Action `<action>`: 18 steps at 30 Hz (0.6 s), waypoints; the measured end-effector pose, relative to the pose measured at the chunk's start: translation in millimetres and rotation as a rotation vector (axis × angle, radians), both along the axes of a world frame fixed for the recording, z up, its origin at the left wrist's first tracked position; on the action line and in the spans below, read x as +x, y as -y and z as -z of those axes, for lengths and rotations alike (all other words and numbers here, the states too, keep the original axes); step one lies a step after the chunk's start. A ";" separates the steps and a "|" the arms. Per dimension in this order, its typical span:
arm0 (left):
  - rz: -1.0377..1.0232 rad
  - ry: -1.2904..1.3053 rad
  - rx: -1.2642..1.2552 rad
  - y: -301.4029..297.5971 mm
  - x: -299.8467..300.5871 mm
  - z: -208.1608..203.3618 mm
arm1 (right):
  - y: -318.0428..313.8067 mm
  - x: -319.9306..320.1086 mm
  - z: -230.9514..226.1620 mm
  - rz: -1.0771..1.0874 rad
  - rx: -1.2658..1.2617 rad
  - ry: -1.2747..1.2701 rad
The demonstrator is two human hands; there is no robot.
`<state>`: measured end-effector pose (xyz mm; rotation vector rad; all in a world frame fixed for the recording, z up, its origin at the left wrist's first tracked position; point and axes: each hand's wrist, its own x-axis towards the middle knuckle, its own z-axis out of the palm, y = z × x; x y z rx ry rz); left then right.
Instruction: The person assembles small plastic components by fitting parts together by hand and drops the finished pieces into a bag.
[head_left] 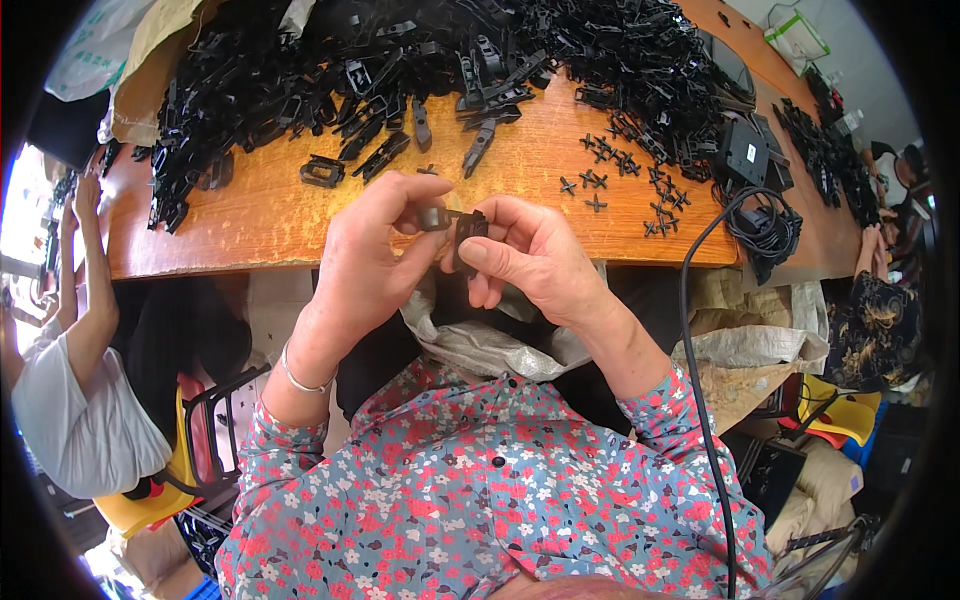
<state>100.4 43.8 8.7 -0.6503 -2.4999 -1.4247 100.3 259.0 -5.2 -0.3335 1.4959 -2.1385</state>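
Near the table's front edge, my left hand (378,240) and my right hand (535,255) meet over my lap. Between them is a small black plastic part (467,232). My right thumb presses on its face, with the fingers curled behind. The left thumb and fingers close around its other end, a dark rounded section (434,218); I cannot tell whether that is one piece or two. Just beyond lie several loose black plastic clips (481,146) and an open-framed black piece (322,171). To the right are small black cross-shaped pieces (596,203).
A large heap of black plastic parts (270,95) covers the far side of the wooden table (270,215). At right sit a black box (742,152) and a coiled cable (762,225). A woven sack (480,350) hangs below the edge. Other people work at both sides.
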 end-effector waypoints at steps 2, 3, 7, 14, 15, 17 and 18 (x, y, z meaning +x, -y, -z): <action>0.004 0.032 0.037 -0.7 0.6 0.8 | -1.2 0.0 -0.1 -0.004 -0.019 0.027; -0.001 0.086 0.125 -0.9 0.6 3.0 | -1.8 -0.3 0.3 -0.003 -0.020 0.027; 0.058 0.234 0.421 1.6 -4.5 10.9 | -3.0 -0.7 1.2 -0.034 -0.010 0.024; 0.098 0.425 0.600 2.0 -5.2 18.9 | -5.8 -2.0 1.3 -0.087 0.004 0.028; 0.091 0.428 0.625 1.8 -5.3 20.1 | -6.2 -2.5 1.9 -0.087 0.004 0.028; 0.082 0.432 0.651 2.1 -4.8 19.7 | -6.5 -3.2 3.2 -0.097 -0.007 0.025; 0.087 0.464 0.656 2.6 -4.1 17.7 | -6.6 -3.2 3.9 -0.097 -0.006 0.026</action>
